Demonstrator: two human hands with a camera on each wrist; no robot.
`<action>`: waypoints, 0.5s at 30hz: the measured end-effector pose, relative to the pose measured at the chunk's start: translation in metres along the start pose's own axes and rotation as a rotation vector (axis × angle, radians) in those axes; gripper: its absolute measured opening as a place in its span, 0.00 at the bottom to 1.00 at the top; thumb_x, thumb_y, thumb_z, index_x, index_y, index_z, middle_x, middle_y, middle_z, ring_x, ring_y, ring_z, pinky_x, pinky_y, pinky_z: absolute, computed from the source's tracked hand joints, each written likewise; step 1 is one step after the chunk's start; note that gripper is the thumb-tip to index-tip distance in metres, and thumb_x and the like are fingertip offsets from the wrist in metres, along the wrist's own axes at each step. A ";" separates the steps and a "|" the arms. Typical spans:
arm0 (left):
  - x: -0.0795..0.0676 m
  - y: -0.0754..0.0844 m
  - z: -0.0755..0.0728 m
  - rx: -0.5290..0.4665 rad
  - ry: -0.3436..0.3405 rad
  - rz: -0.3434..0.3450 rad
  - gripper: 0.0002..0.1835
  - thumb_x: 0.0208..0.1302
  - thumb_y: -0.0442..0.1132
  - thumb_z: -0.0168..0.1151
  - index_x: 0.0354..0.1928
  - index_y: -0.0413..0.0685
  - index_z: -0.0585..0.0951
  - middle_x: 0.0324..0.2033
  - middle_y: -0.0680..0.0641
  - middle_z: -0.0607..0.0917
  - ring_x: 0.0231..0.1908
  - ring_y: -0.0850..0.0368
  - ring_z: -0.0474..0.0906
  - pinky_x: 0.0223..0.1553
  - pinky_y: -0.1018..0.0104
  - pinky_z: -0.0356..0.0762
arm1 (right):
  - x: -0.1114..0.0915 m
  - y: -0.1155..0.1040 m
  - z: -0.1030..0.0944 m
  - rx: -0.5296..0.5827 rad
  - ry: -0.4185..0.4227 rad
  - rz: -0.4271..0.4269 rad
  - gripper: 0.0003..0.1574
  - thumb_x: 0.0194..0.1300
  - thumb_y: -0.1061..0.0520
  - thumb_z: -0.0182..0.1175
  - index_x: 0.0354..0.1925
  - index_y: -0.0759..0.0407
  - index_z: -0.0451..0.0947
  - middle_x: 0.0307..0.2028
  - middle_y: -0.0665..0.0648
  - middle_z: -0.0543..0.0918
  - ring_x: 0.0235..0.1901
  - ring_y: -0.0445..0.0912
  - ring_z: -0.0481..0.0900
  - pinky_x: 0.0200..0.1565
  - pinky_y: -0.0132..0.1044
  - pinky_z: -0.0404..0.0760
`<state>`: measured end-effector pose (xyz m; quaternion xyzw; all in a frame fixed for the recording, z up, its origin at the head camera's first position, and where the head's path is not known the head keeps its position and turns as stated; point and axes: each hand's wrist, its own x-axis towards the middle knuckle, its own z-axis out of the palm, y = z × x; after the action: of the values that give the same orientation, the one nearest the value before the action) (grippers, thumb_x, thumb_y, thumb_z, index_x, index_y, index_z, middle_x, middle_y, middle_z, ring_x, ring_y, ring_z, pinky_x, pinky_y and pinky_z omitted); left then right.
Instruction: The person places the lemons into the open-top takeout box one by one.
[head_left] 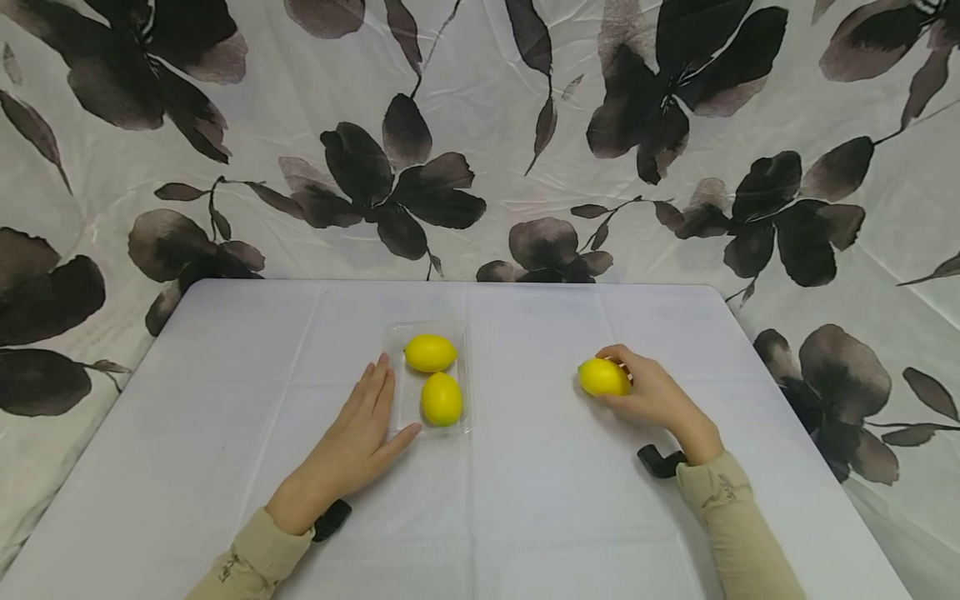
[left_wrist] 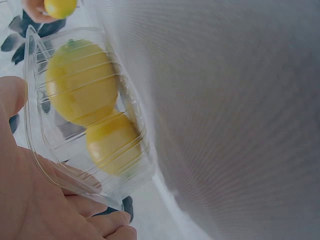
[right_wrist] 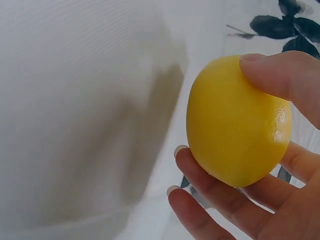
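Observation:
A clear plastic tray (head_left: 400, 417) lies left of the table's middle with two lemons in it. The rear lemon (head_left: 430, 353) lies sideways, and the front lemon (head_left: 442, 399) sits just below it. Straight fingers of my left hand (head_left: 348, 442) rest along the tray's left side, with the thumb at its near corner. In the left wrist view both lemons show through the tray's ribbed wall (left_wrist: 37, 125). Over to the right, my right hand (head_left: 656, 396) grips a third lemon (right_wrist: 235, 125) between thumb and fingers, close over the table; its shadow falls on the cloth.
White cloth covers the table (head_left: 525, 500), whose back edge meets a hanging floral cloth (head_left: 517, 108). Black wrist devices, one (head_left: 332, 521) at the left cuff and another (head_left: 660, 461) at the right, sit under the wrists.

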<state>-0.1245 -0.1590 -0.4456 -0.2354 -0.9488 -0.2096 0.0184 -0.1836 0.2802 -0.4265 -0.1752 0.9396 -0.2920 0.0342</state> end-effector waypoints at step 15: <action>0.000 -0.003 0.005 0.014 0.009 0.004 0.48 0.74 0.60 0.49 0.73 0.24 0.48 0.77 0.34 0.38 0.75 0.34 0.37 0.72 0.40 0.44 | 0.031 -0.046 0.006 0.060 0.025 -0.136 0.34 0.54 0.60 0.73 0.58 0.58 0.73 0.52 0.57 0.81 0.43 0.51 0.76 0.49 0.49 0.78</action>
<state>-0.1254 -0.1600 -0.4514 -0.2365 -0.9497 -0.2040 0.0246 -0.1977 0.2310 -0.4045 -0.2336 0.9168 -0.3238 0.0077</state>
